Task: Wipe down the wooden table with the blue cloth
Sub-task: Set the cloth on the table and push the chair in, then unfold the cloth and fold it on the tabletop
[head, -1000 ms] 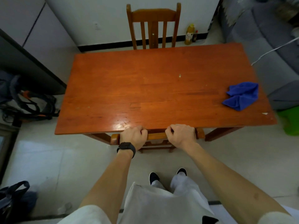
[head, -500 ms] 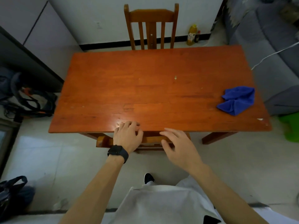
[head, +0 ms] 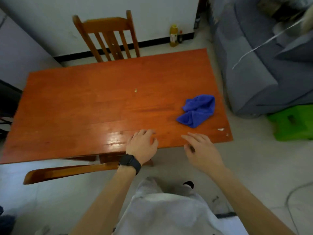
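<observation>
The blue cloth (head: 198,110) lay crumpled in a loose heap on the right part of the wooden desk (head: 84,107), close to its right edge and a little back from the near edge. Nothing touched it.

The right hand (head: 201,150) hung at the near edge of the desk, on the near side of the cloth and apart from it. Its fingers were spread and relaxed and gripped nothing, their tips reaching over the desk top towards the cloth with bare wood between them. Whether the fingertips touched the wood could not be told.

The left hand (head: 142,146), with a black watch (head: 130,162) on its wrist, was further left at the same near edge, well apart from the cloth. It was loose, its fingers gently bent over the desk top, grasping nothing.

A small pale crumb (head: 135,90) sat near the middle of the desk, and a white fleck (head: 220,129) lay by the near right corner, just near of the cloth.

A wooden chair (head: 108,36) stood at the far side. The top rail of another chair (head: 67,172) showed below the near edge, left of the left hand. A grey sofa (head: 254,73) and a green stool (head: 291,122) stood on the floor to the right, and a yellow bottle (head: 173,35) stood by the far wall
</observation>
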